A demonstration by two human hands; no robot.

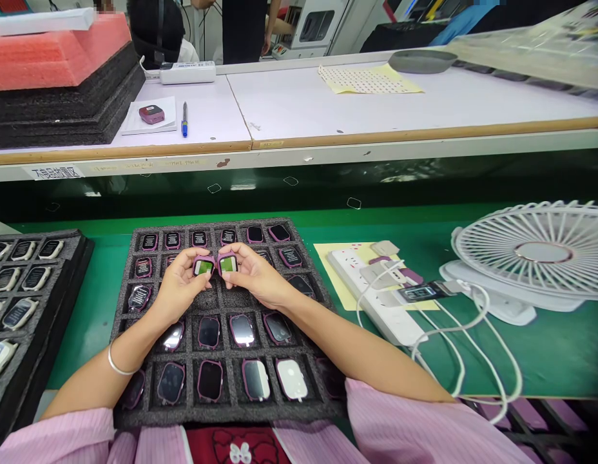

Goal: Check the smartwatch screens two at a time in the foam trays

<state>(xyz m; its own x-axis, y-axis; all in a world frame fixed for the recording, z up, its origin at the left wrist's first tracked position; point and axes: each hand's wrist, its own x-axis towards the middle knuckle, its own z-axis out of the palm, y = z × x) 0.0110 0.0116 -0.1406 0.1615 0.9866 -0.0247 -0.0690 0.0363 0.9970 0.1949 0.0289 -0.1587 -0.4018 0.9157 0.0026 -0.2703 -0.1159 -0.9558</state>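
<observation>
Toward the far edge of the grey foam tray (216, 233), my left hand (180, 287) and right hand (258, 274) hold a left pink smartwatch (203, 266) and a right pink smartwatch (227, 263) just apart, fingers pinched on their rims, green screens facing up.

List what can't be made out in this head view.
All in the head view:
- Foam tray slots under the left hand and right hand: hidden by them.
- Edges of the pink-framed watch bodies: covered by those hands.
- Readout on the black plugged-in device: too small to read.
- Second black tray: cut off by the left edge.
</observation>
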